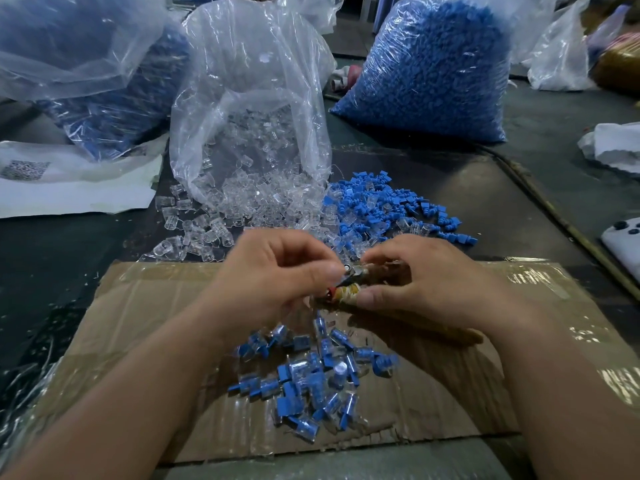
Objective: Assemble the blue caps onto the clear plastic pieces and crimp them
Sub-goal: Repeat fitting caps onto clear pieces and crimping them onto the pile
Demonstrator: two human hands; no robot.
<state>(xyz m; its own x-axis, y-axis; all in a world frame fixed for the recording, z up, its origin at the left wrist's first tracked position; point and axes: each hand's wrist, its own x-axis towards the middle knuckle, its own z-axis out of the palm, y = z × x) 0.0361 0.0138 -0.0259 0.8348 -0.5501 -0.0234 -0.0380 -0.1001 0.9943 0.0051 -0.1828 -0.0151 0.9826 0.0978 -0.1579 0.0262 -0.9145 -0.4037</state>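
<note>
We see both hands meet above a sheet of brown cardboard (145, 306) that lies on the dark table (554, 140). The right hand (436, 282) grips a crimping tool (346, 291), its fingers (375, 296) curled round the handles, which are wrapped in pale cord or tape. The left hand (277, 275) has its fingers (322, 271) curled too, with thumb and forefinger pinched at the tool's front end. That spot is blurred, so we cannot tell whether a piece sits between them.

Just below the hands, on the cardboard, lies a loose heap of assembled pieces (311, 375), each one clear plastic with a blue cap in it. Beyond the hands, the clear plastic pieces (214, 216) spill onto the table from the mouth of an open clear bag (249, 98). Touching that spill on its right is a pile of loose blue caps (391, 206), with a few clear pieces mixed in.

Farther back, on the right, stands a full bag of blue caps (433, 71). A second bag of blue parts (131, 98) sits at the back left. Below it lies a white sheet with a printed code (69, 188). At the right edge we see a pale cloth (613, 147) and a white device with dark buttons (623, 239).
</note>
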